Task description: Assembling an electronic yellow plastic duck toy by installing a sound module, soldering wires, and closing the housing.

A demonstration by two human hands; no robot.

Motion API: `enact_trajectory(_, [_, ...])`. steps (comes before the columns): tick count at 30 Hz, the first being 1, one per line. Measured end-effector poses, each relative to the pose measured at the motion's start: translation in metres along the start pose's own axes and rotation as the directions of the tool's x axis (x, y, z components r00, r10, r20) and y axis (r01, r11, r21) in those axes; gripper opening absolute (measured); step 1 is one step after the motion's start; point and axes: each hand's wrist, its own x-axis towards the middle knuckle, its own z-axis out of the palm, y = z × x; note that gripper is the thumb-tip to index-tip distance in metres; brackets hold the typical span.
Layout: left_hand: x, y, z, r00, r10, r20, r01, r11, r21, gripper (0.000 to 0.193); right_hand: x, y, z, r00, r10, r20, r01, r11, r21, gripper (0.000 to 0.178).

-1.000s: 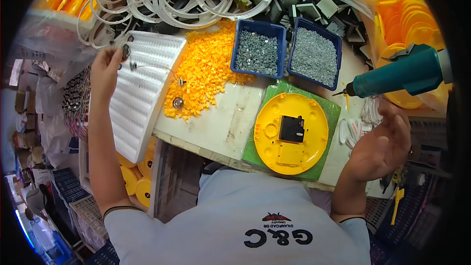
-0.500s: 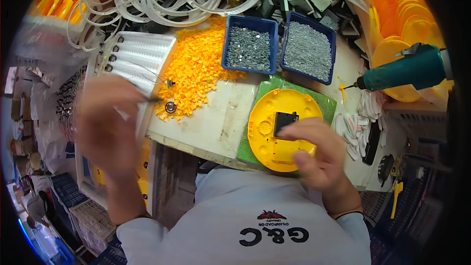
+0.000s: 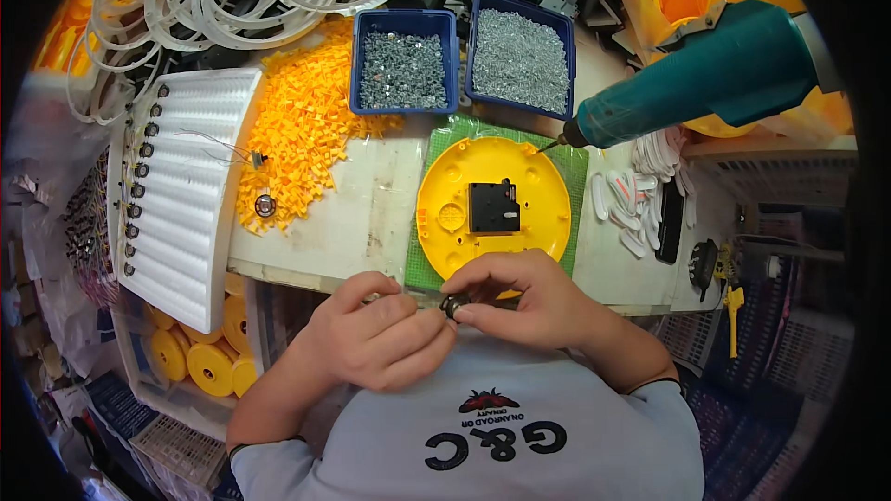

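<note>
In front of my shirt, my left hand and my right hand meet at a small dark round metal part. The thumb and forefinger of my right hand pinch it. My left fingers are curled closed against its other side and partly cover it. Just beyond my right hand lies a round yellow plastic disc on a green mat. A black box-shaped clock movement sits on the disc, near its middle.
Past the disc stand two blue bins of small metal parts. Left of them spreads a pile of yellow plastic pieces, beside a ribbed white tray edged with small round parts. A teal power screwdriver reaches in from the right, above white pieces.
My left hand has come from the tray side to meet my right hand. My right hand has drawn back off the disc toward me, uncovering the clock movement. The view has shifted.
</note>
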Motion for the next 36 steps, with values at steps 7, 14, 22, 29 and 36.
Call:
enact_trajectory(7, [-0.003, -0.006, 0.008, 0.994, -0.109, 0.005, 0.109, 0.994, 0.000, 0.020, 0.012, -0.012, -0.003, 0.878, -0.461, 0.131, 0.395, 0.540, -0.744, 0.035])
enact_trajectory(14, [-0.003, -0.024, 0.025, 0.954, -0.285, -0.094, 0.277, 0.957, -0.085, 0.024, 0.039, -0.007, -0.021, 0.760, -0.631, 0.157, 0.341, 0.182, -0.922, 0.023])
enact_trajectory(22, [-0.048, -0.024, 0.015, 0.783, -0.599, -0.166, 0.593, 0.800, -0.092, 0.027, 0.064, 0.017, -0.038, 0.818, -0.558, 0.138, 0.289, 0.192, -0.938, 0.022])
enact_trajectory(29, [-0.074, -0.038, 0.009, 0.494, -0.823, -0.281, 0.866, 0.435, 0.248, 0.039, 0.059, 0.026, -0.031, 0.823, -0.567, 0.027, 0.208, 0.258, -0.944, 0.024])
enact_trajectory(36, [-0.066, -0.064, 0.027, 0.487, -0.873, -0.001, 0.814, 0.454, 0.363, 0.081, 0.063, 0.026, -0.032, 0.806, -0.591, 0.033, 0.259, 0.302, -0.918, 0.024])
